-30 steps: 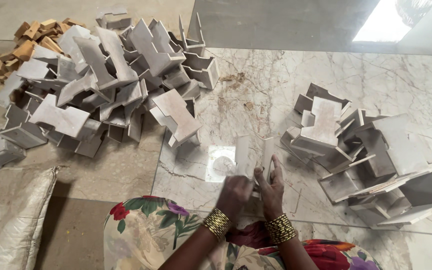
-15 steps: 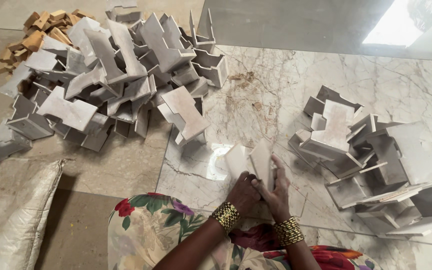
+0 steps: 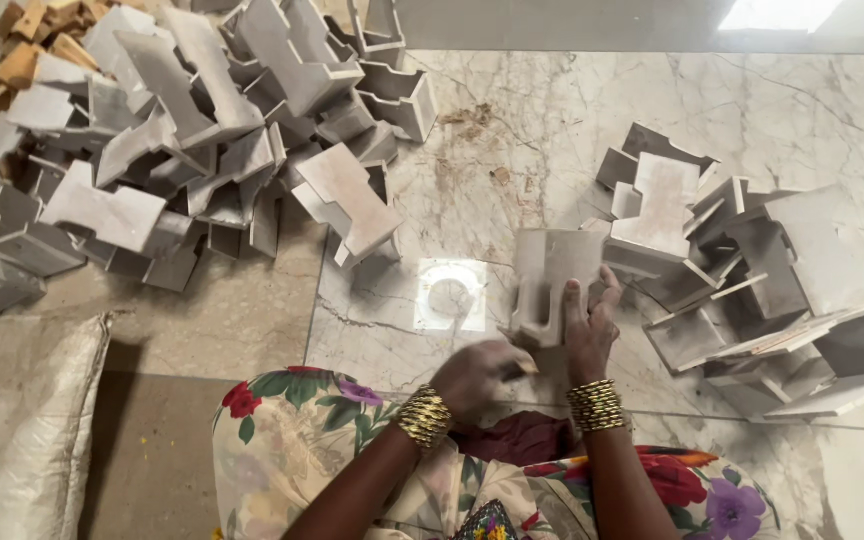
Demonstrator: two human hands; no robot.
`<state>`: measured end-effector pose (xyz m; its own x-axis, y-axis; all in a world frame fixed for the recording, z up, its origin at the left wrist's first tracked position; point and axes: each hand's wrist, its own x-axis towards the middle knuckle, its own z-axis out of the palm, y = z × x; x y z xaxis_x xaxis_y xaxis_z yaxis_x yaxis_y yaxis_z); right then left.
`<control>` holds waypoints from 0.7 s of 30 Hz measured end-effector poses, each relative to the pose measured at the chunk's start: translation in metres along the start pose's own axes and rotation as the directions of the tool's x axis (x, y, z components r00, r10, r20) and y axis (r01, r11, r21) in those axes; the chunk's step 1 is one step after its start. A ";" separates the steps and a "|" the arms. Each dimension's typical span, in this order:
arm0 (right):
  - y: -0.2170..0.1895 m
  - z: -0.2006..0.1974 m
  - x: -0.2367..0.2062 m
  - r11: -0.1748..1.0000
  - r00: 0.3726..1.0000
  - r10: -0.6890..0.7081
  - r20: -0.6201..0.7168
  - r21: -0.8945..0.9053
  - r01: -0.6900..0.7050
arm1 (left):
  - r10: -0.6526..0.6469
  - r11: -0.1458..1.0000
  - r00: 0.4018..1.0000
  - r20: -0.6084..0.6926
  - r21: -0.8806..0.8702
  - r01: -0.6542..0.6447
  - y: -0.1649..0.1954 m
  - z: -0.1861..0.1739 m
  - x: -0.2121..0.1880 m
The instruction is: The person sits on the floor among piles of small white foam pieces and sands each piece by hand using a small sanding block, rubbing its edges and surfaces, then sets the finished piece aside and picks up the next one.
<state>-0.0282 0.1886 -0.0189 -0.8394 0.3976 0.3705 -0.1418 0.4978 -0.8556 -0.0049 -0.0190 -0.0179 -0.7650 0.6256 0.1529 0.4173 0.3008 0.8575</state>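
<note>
My right hand (image 3: 590,325) grips a grey slotted piece (image 3: 550,282), made of flat boards joined at right angles, and holds it upright on the marble floor (image 3: 552,130). My left hand (image 3: 480,375) is curled into a fist just below that piece and seems to pinch something small and dark; what it is cannot be made out. Both wrists carry stacked gold bangles. A white square plate with a round hole (image 3: 451,295) lies flat on the floor just left of the held piece.
A large heap of similar grey pieces (image 3: 192,140) fills the upper left, with brown wood offcuts (image 3: 22,55) behind it. A smaller heap of grey pieces (image 3: 752,270) lies to the right. A pale sack (image 3: 22,430) lies at lower left. My floral-clothed lap is below.
The held piece has been turned and set more upright, with my right hand now wrapped round its lower edge. My left hand has come off it and dropped back into a fist.
</note>
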 end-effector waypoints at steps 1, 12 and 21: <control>0.008 -0.001 0.001 0.988 0.989 0.128 0.069 0.077 -0.133 | -0.085 0.991 0.994 -0.066 -0.108 0.077 -0.001 -0.003 -0.004; 0.044 0.035 -0.033 0.706 0.618 0.543 0.568 0.089 -0.703 | -0.610 0.609 0.737 -0.291 -0.767 0.201 -0.054 -0.001 -0.017; -0.005 0.030 -0.055 0.798 0.678 0.437 0.591 0.094 -0.595 | -0.729 0.611 0.605 -0.320 -0.703 0.365 -0.033 0.016 -0.006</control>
<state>0.0025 0.1414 -0.0461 -0.9414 0.0314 -0.3359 0.3373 0.0879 -0.9373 -0.0062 -0.0209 -0.0552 -0.9241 -0.0712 -0.3755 -0.3686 -0.0938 0.9248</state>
